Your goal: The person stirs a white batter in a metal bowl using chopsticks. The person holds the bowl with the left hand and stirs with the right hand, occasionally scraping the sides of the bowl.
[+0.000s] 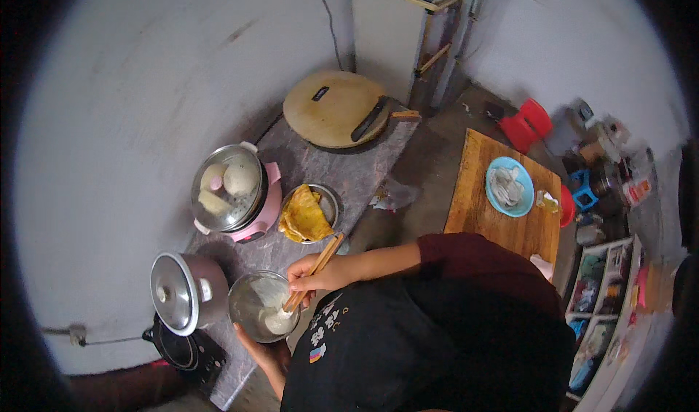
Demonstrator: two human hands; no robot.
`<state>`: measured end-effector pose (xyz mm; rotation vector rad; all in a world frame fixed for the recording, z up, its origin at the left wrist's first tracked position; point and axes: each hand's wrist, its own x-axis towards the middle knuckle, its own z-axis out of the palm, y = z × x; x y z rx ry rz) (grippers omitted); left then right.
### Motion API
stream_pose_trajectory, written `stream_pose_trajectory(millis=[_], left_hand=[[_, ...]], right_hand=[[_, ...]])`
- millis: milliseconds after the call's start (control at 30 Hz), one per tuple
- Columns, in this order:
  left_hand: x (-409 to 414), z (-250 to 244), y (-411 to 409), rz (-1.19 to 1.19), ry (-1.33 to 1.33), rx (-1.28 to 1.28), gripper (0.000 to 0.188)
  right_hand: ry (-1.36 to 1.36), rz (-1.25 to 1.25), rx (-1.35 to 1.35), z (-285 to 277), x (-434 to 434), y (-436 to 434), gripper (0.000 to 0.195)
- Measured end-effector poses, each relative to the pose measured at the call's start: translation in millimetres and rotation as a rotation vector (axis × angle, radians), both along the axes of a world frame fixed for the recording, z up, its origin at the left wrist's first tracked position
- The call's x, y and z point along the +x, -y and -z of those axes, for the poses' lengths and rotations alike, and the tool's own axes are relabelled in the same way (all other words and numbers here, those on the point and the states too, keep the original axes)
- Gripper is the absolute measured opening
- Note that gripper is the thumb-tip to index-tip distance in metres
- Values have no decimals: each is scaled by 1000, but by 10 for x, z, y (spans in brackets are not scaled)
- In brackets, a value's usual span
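Note:
My right hand grips wooden chopsticks, tilted with their lower tips in the metal bowl. White batter or wet flour paste lies at the bottom of this bowl, around the tips. My left hand holds the bowl's near outer side; part of that hand is hidden under the bowl. Just beyond the bowl, folded yellow flatbreads or egg pancakes rest on a metal dish.
A pink electric steamer holds pale buns under a glass lid. Beside it stand a lidded rice cooker and a black pot. A round wooden board bears a cleaver. Rightward, a wooden table carries a blue basin.

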<state>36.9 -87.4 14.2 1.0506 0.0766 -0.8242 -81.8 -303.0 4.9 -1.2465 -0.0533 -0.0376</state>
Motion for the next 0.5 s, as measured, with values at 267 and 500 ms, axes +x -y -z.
stream_pose_trajectory(millis=[267,500], left_hand=[[74,-40,266,135,-5,-50,72],[64,-143,342,129,62,8,72]], right_hand=[[95,345,54,-90,-146,45,27],[110,429,-651,-153,-260,123,21]])
